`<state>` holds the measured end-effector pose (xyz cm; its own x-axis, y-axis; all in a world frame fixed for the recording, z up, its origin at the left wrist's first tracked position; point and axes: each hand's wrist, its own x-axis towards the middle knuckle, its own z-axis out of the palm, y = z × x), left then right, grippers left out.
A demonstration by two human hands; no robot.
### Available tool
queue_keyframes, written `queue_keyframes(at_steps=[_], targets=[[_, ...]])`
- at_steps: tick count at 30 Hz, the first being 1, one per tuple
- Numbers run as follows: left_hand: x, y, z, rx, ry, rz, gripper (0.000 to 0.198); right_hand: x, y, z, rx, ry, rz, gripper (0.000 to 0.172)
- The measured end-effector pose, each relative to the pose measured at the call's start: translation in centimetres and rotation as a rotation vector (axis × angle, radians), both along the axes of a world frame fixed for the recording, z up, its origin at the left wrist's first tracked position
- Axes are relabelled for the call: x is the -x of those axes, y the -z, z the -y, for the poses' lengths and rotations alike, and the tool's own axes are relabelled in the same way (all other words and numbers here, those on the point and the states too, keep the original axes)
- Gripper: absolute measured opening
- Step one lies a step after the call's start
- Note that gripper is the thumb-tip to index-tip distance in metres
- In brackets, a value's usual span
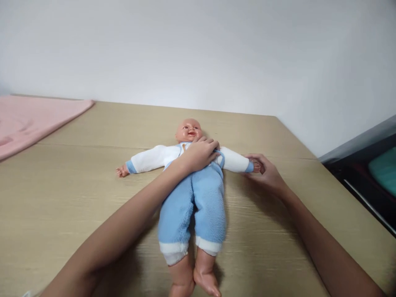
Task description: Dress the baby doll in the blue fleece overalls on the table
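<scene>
A baby doll [198, 206] lies face up on the wooden table [93, 198], its head toward the wall and its arms spread. It wears blue fleece dungarees and a white top with blue cuffs. My left hand [200, 153] rests on the doll's chest, fingers curled around a blue dungaree strap. My right hand [265, 171] is closed around the doll's small hand at the right cuff. The doll's bare feet point toward me.
A pink cloth [27, 121] lies on the table's far left corner. A white wall stands behind the table. Past the table's right edge is a dark shelf or drawer [368, 181] holding a teal object [385, 169].
</scene>
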<state>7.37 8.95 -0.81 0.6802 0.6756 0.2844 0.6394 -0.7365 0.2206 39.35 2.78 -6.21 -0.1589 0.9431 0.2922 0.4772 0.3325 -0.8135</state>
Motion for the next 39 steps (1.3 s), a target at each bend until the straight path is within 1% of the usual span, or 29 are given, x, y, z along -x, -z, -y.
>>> queue_keyframes(at_steps=[3,5,7,10,12,14,16,18,20,23,25,29,31,33,35,37,39], targets=[[0.4,0.6,0.2,-0.009,0.076,0.12,0.024,0.6,-1.4,-1.0,0.014,0.037,-0.144,0.066],[0.5,0.7,0.4,-0.024,0.119,0.179,0.026,1.2,-2.8,-1.9,0.029,0.022,-0.171,0.067],[0.5,0.5,0.6,-0.044,0.133,0.218,0.03,2.1,-4.5,-2.7,0.049,-0.014,-0.165,0.066],[0.9,0.3,1.1,-0.045,0.174,0.266,0.036,3.9,-6.9,-3.5,0.057,-0.067,-0.089,0.064],[1.2,0.2,1.4,-0.059,0.217,0.294,0.04,5.5,-8.2,-3.6,0.016,-0.087,0.005,0.057],[1.6,0.3,1.7,-0.096,0.25,0.311,0.042,7.3,-9.1,-3.4,-0.058,-0.115,0.111,0.047],[2.0,0.5,1.9,-0.137,0.266,0.326,0.042,9.0,-9.3,-3.2,-0.124,-0.149,0.217,0.037],[2.3,0.7,2.1,-0.151,0.271,0.364,0.042,10.3,-9.2,-3.0,-0.157,-0.178,0.297,0.032],[2.4,0.8,2.1,-0.132,0.271,0.442,0.038,10.9,-8.9,-2.8,-0.155,-0.201,0.323,0.031],[2.2,0.4,2.2,-0.059,0.294,0.63,0.028,10.8,-8.5,-2.4,-0.1,-0.228,0.261,0.039],[2.1,0.0,2.1,0.037,0.309,0.743,0.022,10.3,-8.3,-1.9,-0.027,-0.244,0.189,0.045],[2.0,-0.1,1.4,0.348,0.273,0.852,0.022,10.1,-7.6,-0.1,0.11,-0.267,0.014,0.038],[2.0,0.1,0.9,0.43,0.234,0.854,0.024,10.6,-6.7,0.7,0.119,-0.253,-0.079,0.034],[1.8,0.4,0.7,0.443,0.191,0.811,0.026,11.2,-5.6,1.2,0.126,-0.212,-0.163,0.031],[1.7,0.5,0.5,0.409,0.154,0.746,0.028,11.7,-4.5,1.3,0.183,-0.155,-0.292,0.03],[1.4,0.7,0.4,0.347,0.127,0.668,0.029,12.0,-3.5,1.1,0.278,-0.104,-0.469,0.03],[1.2,0.9,0.3,0.287,0.118,0.592,0.029,12.1,-2.7,0.7,0.348,-0.059,-0.618,0.03]])
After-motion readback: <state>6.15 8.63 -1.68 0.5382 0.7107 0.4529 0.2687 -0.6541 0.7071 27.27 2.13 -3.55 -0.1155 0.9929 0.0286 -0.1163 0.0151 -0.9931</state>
